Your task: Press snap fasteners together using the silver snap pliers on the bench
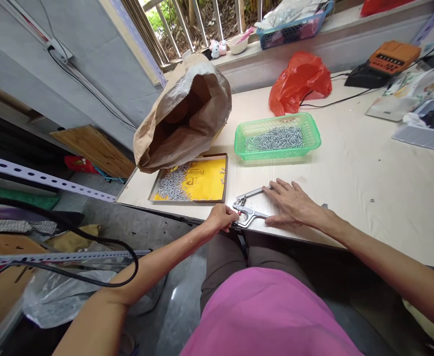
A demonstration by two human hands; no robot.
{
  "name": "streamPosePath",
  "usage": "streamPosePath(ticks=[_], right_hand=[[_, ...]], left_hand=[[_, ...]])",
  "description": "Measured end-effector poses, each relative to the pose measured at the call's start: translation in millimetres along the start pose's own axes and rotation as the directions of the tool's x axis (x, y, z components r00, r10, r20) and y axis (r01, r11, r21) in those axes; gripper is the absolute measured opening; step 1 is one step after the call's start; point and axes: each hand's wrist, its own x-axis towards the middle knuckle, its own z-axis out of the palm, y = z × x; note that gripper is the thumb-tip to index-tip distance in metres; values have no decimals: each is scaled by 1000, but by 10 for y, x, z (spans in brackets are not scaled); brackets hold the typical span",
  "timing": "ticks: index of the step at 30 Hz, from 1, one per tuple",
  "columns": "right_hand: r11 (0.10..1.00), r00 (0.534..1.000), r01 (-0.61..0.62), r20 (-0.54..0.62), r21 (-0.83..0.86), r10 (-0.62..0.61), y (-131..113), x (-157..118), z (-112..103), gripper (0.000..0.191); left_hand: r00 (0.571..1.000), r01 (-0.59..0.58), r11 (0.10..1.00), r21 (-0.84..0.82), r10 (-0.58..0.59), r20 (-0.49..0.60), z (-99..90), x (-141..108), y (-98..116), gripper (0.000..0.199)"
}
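Note:
A grey metal hand tool like pliers (253,214), with a spring between its two spread handles, lies at the table's front edge. My right hand (291,203) rests over the handle ends, palm down and fingers spread. At the tool's head, my left hand (222,217) is closed in a pinch. A tiny red bit shows by its fingertips; what they hold is too small to make out. Left of the tool, a shallow tray (205,179) with a yellow bottom carries many small silver metal pieces (173,184). More such pieces fill a green plastic basket (241,143) farther back.
An open brown paper bag (187,118) stands behind the tray and overhangs it. Toward the back are a red plastic bag (300,81), an orange battery (394,57) on a black charger with a cable, and a whitish-grey bin (424,133) at the right.

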Motion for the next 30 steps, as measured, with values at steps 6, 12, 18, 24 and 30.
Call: streamPosePath(ticks=[6, 12, 18, 24, 30], right_hand=[[1000, 999, -22, 37, -18, 23, -70, 17, -72, 73], [1000, 1000, 6, -30, 22, -5, -175, -98, -62, 47], [998, 992, 28, -125, 60, -20, -210, -162, 46, 56], [995, 996, -72, -52, 72, 76, -160, -221, 73, 61], [999, 998, -47, -38, -25, 46, -208, -191, 90, 16]], left_hand=[[998, 61, 998, -13, -61, -4, 6, -1, 7, 18], [971, -113, 922, 370, 181, -154, 54, -145, -16, 27], [628, -568, 378, 731, 773, 89, 237, 5, 184, 56], [571, -718, 178, 673, 705, 422, 184, 312, 465, 63], [588, -685, 180, 706, 708, 390, 227, 309, 471, 38]])
